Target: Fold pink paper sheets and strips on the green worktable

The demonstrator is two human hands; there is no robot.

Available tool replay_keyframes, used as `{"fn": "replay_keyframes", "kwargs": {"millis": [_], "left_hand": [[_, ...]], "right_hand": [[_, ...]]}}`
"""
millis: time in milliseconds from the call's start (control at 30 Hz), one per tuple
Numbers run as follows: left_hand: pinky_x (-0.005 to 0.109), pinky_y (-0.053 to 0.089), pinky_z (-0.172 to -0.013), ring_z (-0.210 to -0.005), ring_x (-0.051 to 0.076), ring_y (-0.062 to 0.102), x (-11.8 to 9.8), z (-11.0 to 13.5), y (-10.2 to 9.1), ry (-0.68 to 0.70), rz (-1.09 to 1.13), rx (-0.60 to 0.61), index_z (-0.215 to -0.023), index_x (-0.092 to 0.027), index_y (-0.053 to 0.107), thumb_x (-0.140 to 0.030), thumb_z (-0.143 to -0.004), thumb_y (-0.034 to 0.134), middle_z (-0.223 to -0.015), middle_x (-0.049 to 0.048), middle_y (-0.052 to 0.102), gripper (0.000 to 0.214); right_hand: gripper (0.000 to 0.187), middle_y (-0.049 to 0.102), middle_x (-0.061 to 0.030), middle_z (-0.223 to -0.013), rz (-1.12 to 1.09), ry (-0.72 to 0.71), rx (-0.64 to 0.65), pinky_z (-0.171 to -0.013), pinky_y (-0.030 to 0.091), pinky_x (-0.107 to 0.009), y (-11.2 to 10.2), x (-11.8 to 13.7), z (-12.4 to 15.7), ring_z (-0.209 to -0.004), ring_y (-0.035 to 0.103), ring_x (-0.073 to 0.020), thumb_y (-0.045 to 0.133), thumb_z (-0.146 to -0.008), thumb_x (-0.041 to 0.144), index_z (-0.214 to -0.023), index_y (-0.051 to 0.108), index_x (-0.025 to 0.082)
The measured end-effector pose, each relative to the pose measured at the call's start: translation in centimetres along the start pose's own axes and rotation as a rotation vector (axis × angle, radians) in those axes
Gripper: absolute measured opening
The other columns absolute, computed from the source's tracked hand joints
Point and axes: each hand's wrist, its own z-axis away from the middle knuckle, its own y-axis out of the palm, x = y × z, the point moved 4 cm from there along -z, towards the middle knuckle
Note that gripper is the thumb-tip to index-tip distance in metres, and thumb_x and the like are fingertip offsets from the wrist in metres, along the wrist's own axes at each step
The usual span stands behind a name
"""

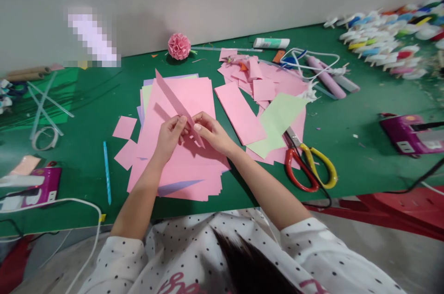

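Both hands hold a folded strip of pink paper [170, 96] above a stack of pink sheets [189, 90]. My left hand [169, 136] pinches it between thumb and fingers. On its other side my right hand [211, 133] is closed on the lower part of the strip. Purple and green edges show among the stacked sheets. Right of the stack lies a folded pink rectangle [240, 113], beside a light green sheet [280, 120]. Scissors [305, 166] with one red and one yellow handle rest by my right forearm. Two small pink squares [125, 127] lie to the left.
A pink paper ball [179, 46] sits near the wall. Pink scraps [243, 74], a glue tube [271, 43] and bottle caps [381, 39] are farther right. At left are a blue pencil [107, 173] and a tape roll [45, 138]. Purple power strips [405, 134] with cables stand at both sides.
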Motion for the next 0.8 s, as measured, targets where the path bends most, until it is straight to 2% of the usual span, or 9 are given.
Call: {"fn": "replay_keyframes", "kwargs": {"millis": [167, 367, 467, 600, 700, 800], "left_hand": [[0.023, 0.034, -0.038, -0.045, 0.008, 0.048, 0.0, 0.1, -0.2, 0.02, 0.031, -0.012, -0.065, -0.019, 0.058, -0.077, -0.082, 0.064, -0.06, -0.0014, 0.052, 0.061], [0.024, 0.034, -0.048, -0.051, 0.009, 0.046, -0.1, 0.2, -0.4, 0.079, 0.033, -0.001, -0.067, -0.019, 0.057, -0.078, -0.078, 0.068, -0.059, -0.0024, 0.051, 0.061], [0.025, 0.036, -0.051, -0.053, 0.009, 0.046, 0.0, 0.3, -0.4, 0.049, 0.053, -0.007, -0.07, -0.019, 0.057, -0.071, -0.079, 0.073, -0.059, -0.0037, 0.049, 0.055], [0.025, 0.039, -0.053, -0.055, 0.011, 0.049, -0.3, 0.3, -0.5, 0.045, 0.067, -0.057, -0.069, -0.021, 0.053, -0.068, -0.081, 0.074, -0.061, -0.0037, 0.048, 0.053], [0.026, 0.043, -0.053, -0.057, 0.012, 0.052, -0.6, 0.4, -0.6, 0.051, 0.117, -0.109, -0.071, -0.022, 0.054, -0.066, -0.082, 0.073, -0.063, -0.0028, 0.052, 0.05], [0.027, 0.046, -0.056, -0.06, 0.013, 0.056, -0.7, 0.3, -0.8, 0.046, 0.157, -0.152, -0.077, -0.022, 0.06, -0.063, -0.084, 0.073, -0.067, -0.0014, 0.058, 0.044]], "right_hand": [[0.047, 0.07, -0.0035, -0.094, -0.021, -0.003, 0.028, -0.078, 0.058, -0.033, -0.1, 0.2, 0.1, -0.081, 0.066, -0.0162, 0.066, -0.089, 0.067, -0.101, 0.065, 0.022], [0.043, 0.074, -0.0051, -0.1, -0.007, -0.003, 0.032, -0.083, 0.058, -0.034, 0.0, 0.4, 0.0, -0.092, 0.069, -0.0195, 0.067, -0.089, 0.063, -0.102, 0.069, 0.023], [0.04, 0.074, -0.0051, -0.101, 0.063, -0.028, -0.022, -0.085, 0.057, -0.035, -0.2, 0.4, -0.1, -0.096, 0.068, -0.0206, 0.067, -0.089, 0.061, -0.101, 0.07, 0.023], [0.038, 0.071, -0.0026, -0.094, 0.081, -0.016, -0.086, -0.082, 0.054, -0.034, -0.6, 0.1, -0.2, -0.088, 0.065, -0.0193, 0.065, -0.089, 0.058, -0.1, 0.071, 0.023], [0.039, 0.071, -0.0021, -0.094, 0.048, -0.05, -0.202, -0.085, 0.053, -0.036, -1.4, -0.1, -0.3, -0.091, 0.064, -0.0207, 0.064, -0.088, 0.061, -0.1, 0.071, 0.024], [0.041, 0.068, -0.0013, -0.089, -0.023, -0.034, -0.31, -0.083, 0.053, -0.036, -2.2, -0.5, -0.3, -0.089, 0.065, -0.0219, 0.062, -0.087, 0.063, -0.103, 0.069, 0.026]]}}
